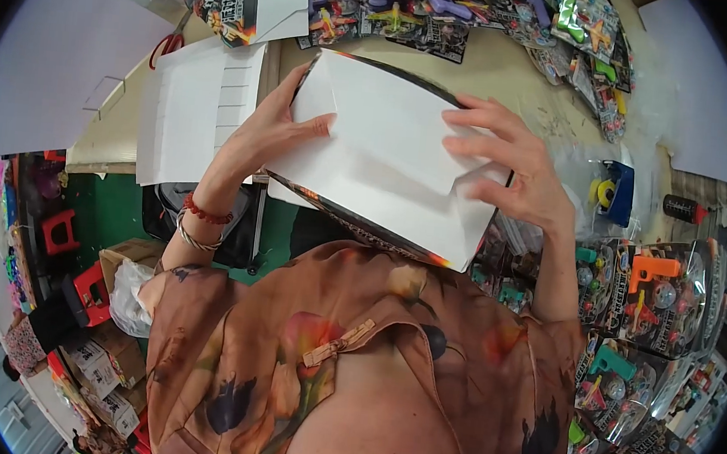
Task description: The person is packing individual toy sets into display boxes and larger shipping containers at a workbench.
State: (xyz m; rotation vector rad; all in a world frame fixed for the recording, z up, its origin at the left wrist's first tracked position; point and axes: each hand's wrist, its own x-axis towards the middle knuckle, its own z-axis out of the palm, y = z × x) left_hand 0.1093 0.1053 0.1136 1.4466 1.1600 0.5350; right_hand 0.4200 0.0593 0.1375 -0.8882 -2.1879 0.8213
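A cardboard box [382,112], white inside with dark printed outer sides, is tilted in front of my chest. My left hand [272,133] grips its left end, with the thumb pressed on the white card and the fingers round the outer side. At the right end my right hand [516,158] holds the box, fingers bent over a white flap and thumb lower down. The flap partly covers the inside, so I cannot tell whether anything lies in it.
White folded card [179,116] lies left of the box, near red-handled scissors [167,46]. Packaged toy guns [416,15] line the table's back; more toy packs [648,286] fill the right. A blue tape dispenser [617,193] stands at right. Red stools [59,231] are lower left.
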